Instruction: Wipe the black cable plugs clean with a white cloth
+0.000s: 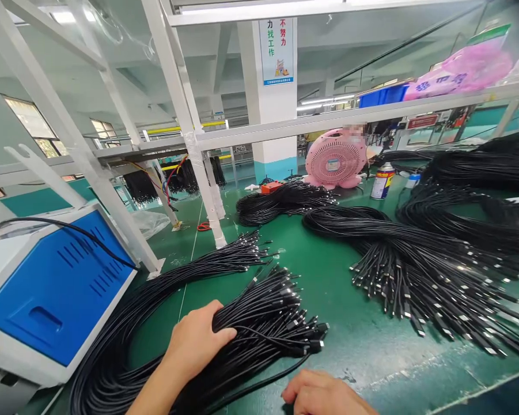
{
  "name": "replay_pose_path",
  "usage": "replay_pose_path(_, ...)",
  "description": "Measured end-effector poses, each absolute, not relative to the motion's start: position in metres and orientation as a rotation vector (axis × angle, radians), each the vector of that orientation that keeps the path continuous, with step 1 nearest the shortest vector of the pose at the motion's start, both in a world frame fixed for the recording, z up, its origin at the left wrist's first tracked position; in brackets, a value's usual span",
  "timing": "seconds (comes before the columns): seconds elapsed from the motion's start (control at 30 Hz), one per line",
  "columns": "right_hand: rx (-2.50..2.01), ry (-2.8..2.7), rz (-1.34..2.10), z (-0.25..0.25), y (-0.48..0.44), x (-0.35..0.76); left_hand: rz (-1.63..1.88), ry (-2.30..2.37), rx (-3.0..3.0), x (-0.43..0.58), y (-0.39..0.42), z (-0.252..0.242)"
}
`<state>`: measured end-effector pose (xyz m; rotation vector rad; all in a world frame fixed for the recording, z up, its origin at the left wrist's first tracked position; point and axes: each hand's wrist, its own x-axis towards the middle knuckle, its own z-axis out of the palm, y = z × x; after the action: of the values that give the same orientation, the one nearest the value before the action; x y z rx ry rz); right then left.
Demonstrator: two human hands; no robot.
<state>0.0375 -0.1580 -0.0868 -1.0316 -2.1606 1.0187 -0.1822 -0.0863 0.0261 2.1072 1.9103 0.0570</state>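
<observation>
A thick bundle of black cables (259, 323) with metal-tipped connectors curves across the green table in front of me. My left hand (201, 337) lies over this bundle just behind the connector ends, thumb on top and the other fingers wrapped out of sight beneath. Low in the picture, my right hand (324, 395) is curled closed beside the bundle. Its fingertips are hidden, so I cannot make out what it holds. One loose cable (276, 377) ends just above that hand. The other ends of the looped bundle fan out at the upright post.
A blue-and-white machine (64, 288) stands at the left, beside white frame posts (199, 144). More cable bundles (397, 236) cover the right of the green table (328, 288). Behind them are a spray can (383, 181) and a pink fan (336, 158). Part of a person shows beyond the fan.
</observation>
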Motion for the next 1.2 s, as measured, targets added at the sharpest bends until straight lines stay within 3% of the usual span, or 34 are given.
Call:
replay_pose_path(0.23,-1.19,-2.38,0.693,-0.029,-0.162,0.034,-0.001,1.942,2.178,-0.182,-0.093,0.013)
replay_pose_path(0.57,-1.605,-2.248,0.151,-0.04,-0.144,0.028,0.051,1.894,2.326,-0.195,-0.126,-0.004)
replay_pose_path(0.7,-1.391,-2.284,0.514,-0.032,-0.132,0.03,0.122,2.038,2.304,-0.227,-0.126,0.007)
replay_pose_path(0.8,-1.178,-2.309,0.795,-0.02,-0.118,0.021,0.181,2.443,2.036,-0.283,-0.126,0.015)
replay_pose_path(0.87,-1.119,-2.298,0.864,-0.011,-0.104,0.012,0.17,2.698,1.739,-0.324,-0.127,0.012)
replay_pose_path(0.97,-1.094,-2.358,0.934,-0.005,-0.082,0.001,0.15,2.71,1.479,-0.364,-0.124,-0.003)
replay_pose_path(1.2,-1.14,-2.373,0.991,-0.008,-0.087,-0.002,0.238,2.702,1.507,-0.362,-0.103,-0.031)
